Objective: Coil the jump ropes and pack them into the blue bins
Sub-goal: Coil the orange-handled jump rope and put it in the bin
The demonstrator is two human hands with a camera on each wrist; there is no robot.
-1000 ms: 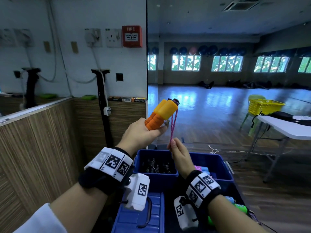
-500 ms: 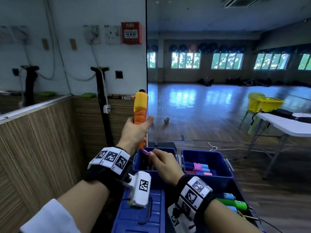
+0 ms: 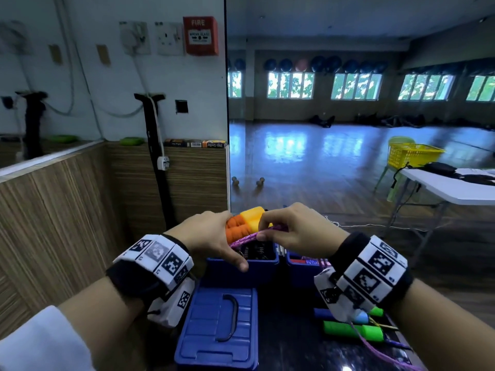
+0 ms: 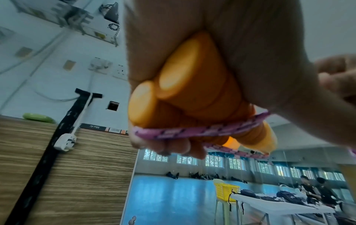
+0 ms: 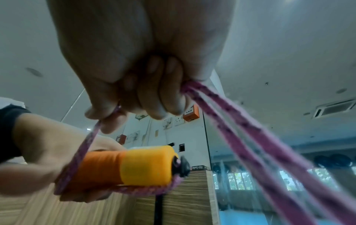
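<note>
Right wrist view alone shows rope (image 5: 240,130) strands leaving hands (image 5: 138,64)

Yellow basket (image 3: 412,155) beside white table (image 3: 455,187)

- Dim, bluish room; daylight comes from the far windows (image 3: 290,85), glaring on the floor (image 3: 308,153).
- Wrist views blur close up (edges bend strongly).

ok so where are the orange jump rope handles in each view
Head: orange handles centre, between both hands above the blue bins.
Left wrist: handles centre, butt ends toward the camera.
Right wrist: handles lower left, lying sideways.
Shared landmark: purple rope across them.
</note>
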